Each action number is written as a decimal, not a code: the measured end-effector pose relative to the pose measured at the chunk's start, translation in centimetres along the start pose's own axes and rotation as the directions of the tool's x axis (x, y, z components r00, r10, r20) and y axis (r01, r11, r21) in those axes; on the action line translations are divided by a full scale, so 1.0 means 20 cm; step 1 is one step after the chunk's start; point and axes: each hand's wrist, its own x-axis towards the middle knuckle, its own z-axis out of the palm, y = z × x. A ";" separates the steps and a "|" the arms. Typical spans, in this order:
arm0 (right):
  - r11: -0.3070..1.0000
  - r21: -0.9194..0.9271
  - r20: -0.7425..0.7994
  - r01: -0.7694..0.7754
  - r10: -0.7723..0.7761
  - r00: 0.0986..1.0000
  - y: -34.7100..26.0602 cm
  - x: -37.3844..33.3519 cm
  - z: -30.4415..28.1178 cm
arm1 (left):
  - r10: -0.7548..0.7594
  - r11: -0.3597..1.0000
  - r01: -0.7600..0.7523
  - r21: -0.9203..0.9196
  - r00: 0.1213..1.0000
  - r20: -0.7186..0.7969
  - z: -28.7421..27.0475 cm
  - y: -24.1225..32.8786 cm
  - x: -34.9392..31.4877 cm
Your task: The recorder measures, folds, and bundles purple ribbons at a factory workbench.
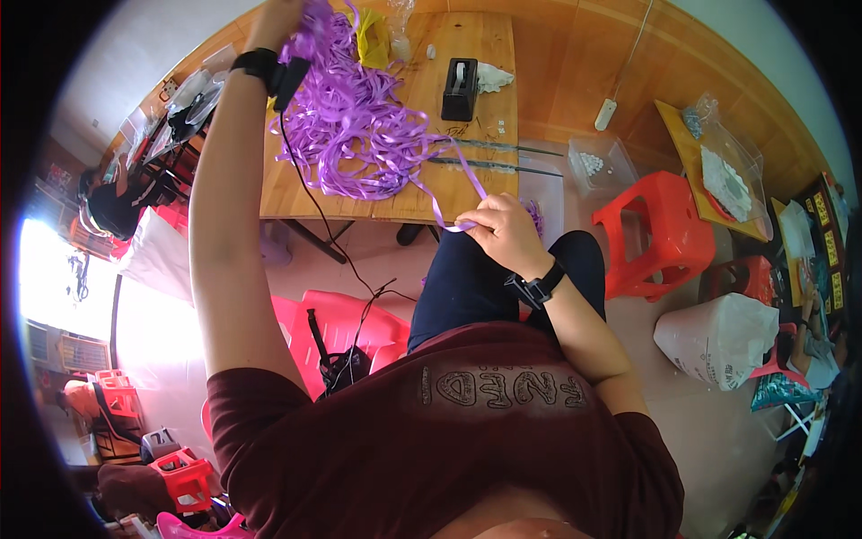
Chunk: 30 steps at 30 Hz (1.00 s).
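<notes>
A large tangled heap of glossy purple ribbon [359, 135] covers the left part of the wooden table [417, 90]. My left arm reaches far forward, and my left hand [278, 22] is at the heap's far left end, partly cut off by the picture's edge. It looks closed on a blurred bunch of ribbon there, though its fingers hardly show. Over my lap, in front of the table's near edge, my right hand [503, 229] pinches a strand between thumb and fingers. From that hand the strand runs back in loops to the heap.
A black tape dispenser [460, 90] stands on the table beside crumpled white paper [494, 77]. Two dark rods [498, 166] stick out past the table's right side. Rightward are a clear bin [600, 166], a red stool [655, 235] and a white sack [718, 341]. A black cable [319, 211] hangs from my left wrist.
</notes>
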 end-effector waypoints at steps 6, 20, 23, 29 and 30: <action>0.959 0.131 0.020 -0.251 0.250 0.968 -0.05 -0.01 -0.17 | 0.225 0.519 0.285 -0.806 0.864 0.450 -0.07 0.77 -0.46; 0.914 0.366 -0.453 -0.174 0.338 0.825 0.02 -0.11 -0.46 | 0.428 0.385 0.170 -0.907 0.838 0.338 -0.15 1.22 -1.07; 0.856 0.466 -0.467 -0.222 0.451 0.760 0.05 -0.13 -0.45 | 0.329 0.238 0.321 -0.917 0.861 0.387 -0.23 1.19 -1.00; 0.765 0.617 -0.457 -0.183 0.538 0.708 0.06 -0.11 -0.45 | 0.266 0.318 0.287 -0.904 0.888 0.375 -0.13 1.13 -0.89; 0.752 0.630 -0.437 -0.196 0.551 0.711 0.04 -0.11 -0.45 | 0.260 0.322 0.289 -0.902 0.889 0.377 -0.06 1.12 -0.92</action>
